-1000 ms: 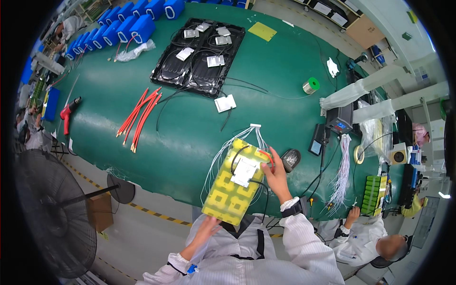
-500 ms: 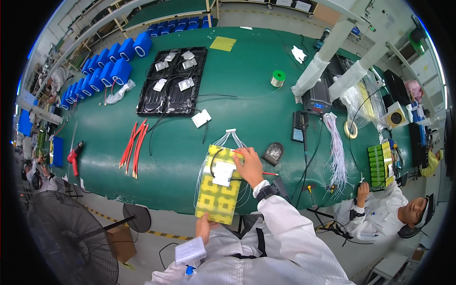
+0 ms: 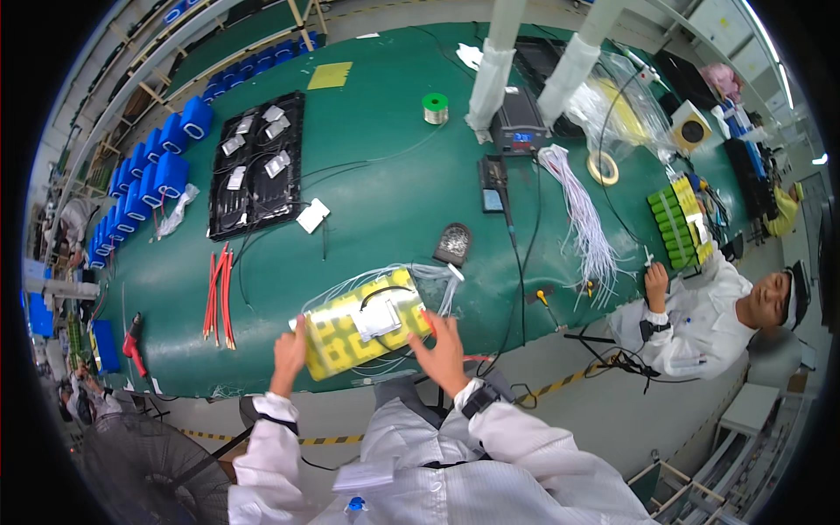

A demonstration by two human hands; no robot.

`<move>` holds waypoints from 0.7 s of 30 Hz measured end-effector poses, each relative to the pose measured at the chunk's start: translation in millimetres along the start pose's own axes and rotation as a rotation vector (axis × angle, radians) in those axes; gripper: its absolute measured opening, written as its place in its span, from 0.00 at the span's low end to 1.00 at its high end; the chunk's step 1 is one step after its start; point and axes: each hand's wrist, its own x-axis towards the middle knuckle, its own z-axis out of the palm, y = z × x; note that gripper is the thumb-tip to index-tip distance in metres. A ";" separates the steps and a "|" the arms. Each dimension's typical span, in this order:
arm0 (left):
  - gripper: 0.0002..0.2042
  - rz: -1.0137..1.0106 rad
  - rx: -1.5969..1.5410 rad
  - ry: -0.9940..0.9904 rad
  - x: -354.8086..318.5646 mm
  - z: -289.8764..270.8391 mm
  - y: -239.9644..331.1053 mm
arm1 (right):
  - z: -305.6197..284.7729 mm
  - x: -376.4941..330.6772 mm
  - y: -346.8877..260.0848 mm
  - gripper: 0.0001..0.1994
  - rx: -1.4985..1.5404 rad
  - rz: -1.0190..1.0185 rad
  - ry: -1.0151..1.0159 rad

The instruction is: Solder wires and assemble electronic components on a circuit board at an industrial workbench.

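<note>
A flat battery pack with yellow patterned faces [image 3: 337,331] lies nearly crosswise at the table's near edge. My left hand [image 3: 290,357] grips its left end, thumb on the upper side. At its right end, my right hand [image 3: 442,357] holds the corner, beside a red wire [image 3: 426,324]. On the pack's face sits a white-wrapped module [image 3: 378,320] with black wires. A bundle of thin white wires runs along the far edge to a white connector [image 3: 455,273] at the right.
A soldering iron in its stand [image 3: 493,185], a tip cleaner [image 3: 453,244] and a solder spool [image 3: 435,108] stand beyond. Red wires [image 3: 219,297], a black tray [image 3: 258,166] and a heat gun [image 3: 133,346] lie left. White wires [image 3: 579,214] and a co-worker [image 3: 700,311] are at right.
The pack has turned from upright to nearly crosswise, its connector end swinging right. My left hand has moved from its near end to the left end. The view has shifted right.
</note>
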 end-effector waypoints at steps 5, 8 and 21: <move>0.51 0.085 0.232 -0.065 55.0 -27.7 30.2 | 6.6 -68.2 -18.3 0.38 0.269 0.210 -0.176; 0.47 0.124 0.202 -0.091 60.4 -37.0 65.1 | 16.0 -97.0 1.1 0.42 0.310 0.154 -0.207; 0.10 0.352 -0.769 0.332 -187.4 88.9 62.4 | 0.8 -5.0 111.0 0.32 -0.049 0.359 -0.564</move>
